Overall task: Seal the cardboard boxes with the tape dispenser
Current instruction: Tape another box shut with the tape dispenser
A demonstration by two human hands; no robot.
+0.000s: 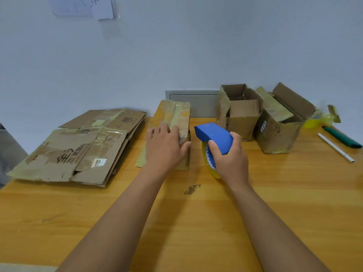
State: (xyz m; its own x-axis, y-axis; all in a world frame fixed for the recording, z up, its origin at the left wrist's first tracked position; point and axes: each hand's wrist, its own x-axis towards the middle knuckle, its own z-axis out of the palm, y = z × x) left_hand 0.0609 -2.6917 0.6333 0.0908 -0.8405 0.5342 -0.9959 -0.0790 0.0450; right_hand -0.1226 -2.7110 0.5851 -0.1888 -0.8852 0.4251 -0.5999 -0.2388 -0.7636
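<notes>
- A long, narrow brown cardboard box [172, 122] lies closed on the wooden table, its length running away from the viewer; yellowish clear tape, wrinkled, covers its top seam. The left hand rests flat on its near end.
- A blue plastic tape dispenser [214, 135] loaded with a roll of yellowish clear tape [211, 166] stands just right of that box — held upright, roll edge down near the tabletop.
- Two small brown cardboard boxes stand farther back on the right, close together: the left one [240, 114] upright with flaps open, the right one [279, 130] also open, one flap raised — old tape on their sides.
- A stack of flattened brown cardboard boxes [82, 150] lies at the left.
</notes>
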